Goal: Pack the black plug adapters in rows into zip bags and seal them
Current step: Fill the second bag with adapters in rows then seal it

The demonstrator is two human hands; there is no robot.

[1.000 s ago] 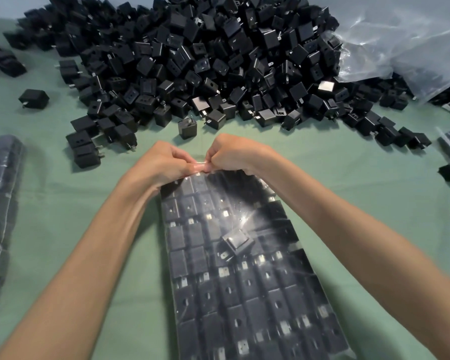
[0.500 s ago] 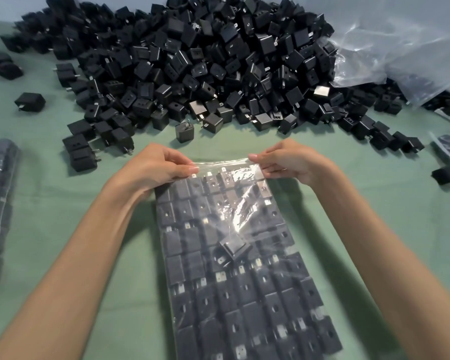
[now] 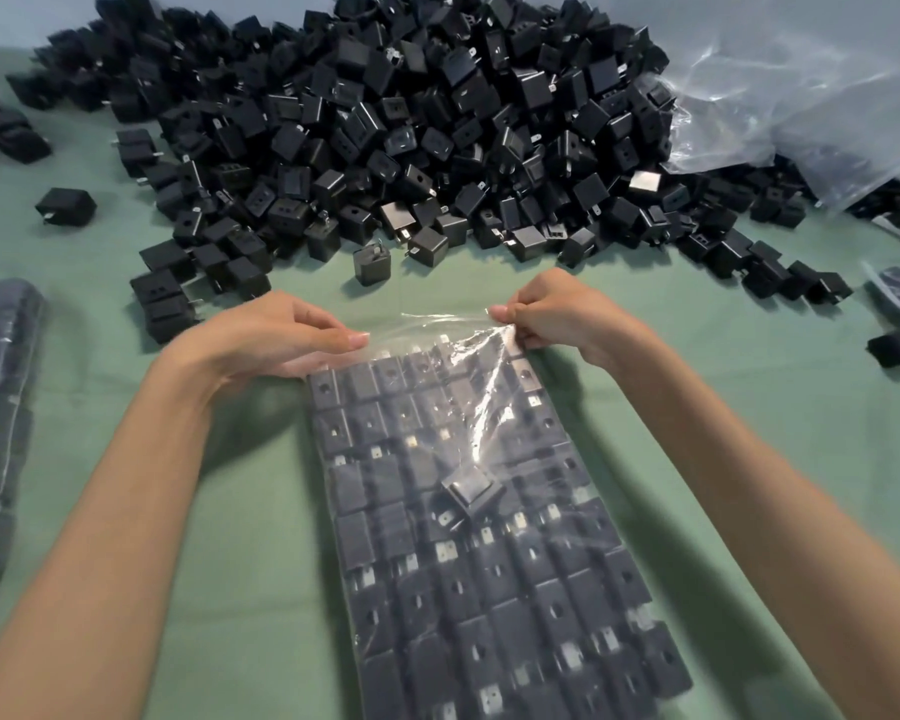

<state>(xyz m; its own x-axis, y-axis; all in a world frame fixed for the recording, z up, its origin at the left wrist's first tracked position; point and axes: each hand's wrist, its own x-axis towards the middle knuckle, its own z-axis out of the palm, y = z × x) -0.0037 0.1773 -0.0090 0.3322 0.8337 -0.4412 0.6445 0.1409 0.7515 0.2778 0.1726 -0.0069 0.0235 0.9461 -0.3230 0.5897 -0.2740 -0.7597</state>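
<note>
Green table (image 3: 749, 407); left hand (image 3: 266, 340) and right hand (image 3: 557, 319) each pinch the zip bag (image 3: 489, 589) mouth.

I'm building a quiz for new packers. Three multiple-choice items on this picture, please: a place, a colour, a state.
1. Where does the loose heap of adapters lie relative to the zip bag? A beyond it; B under it; C inside it.
2. What colour is the table cover? A red; B green; C white.
3. What does the right hand do? A lies flat on the cover; B holds a loose adapter; C pinches the bag's top corner.
1 A, the heap lies past the bag's top edge; 2 B, green shows all round the bag; 3 C, its fingers curl on the plastic.
</note>
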